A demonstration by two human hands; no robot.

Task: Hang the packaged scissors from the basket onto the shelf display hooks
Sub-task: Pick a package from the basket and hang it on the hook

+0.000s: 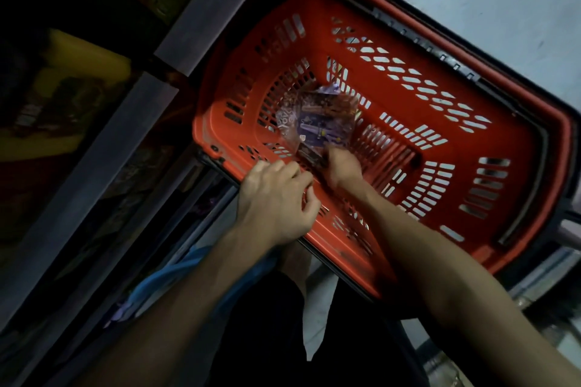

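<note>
Reaching into the basket [515,148], you pinch the near edge of the packaged scissors [317,122] at its bottom with your right grip [342,166], left grip [276,198] loosely curled and empty by the near rim; lifting and hanging look yet to do.
</note>
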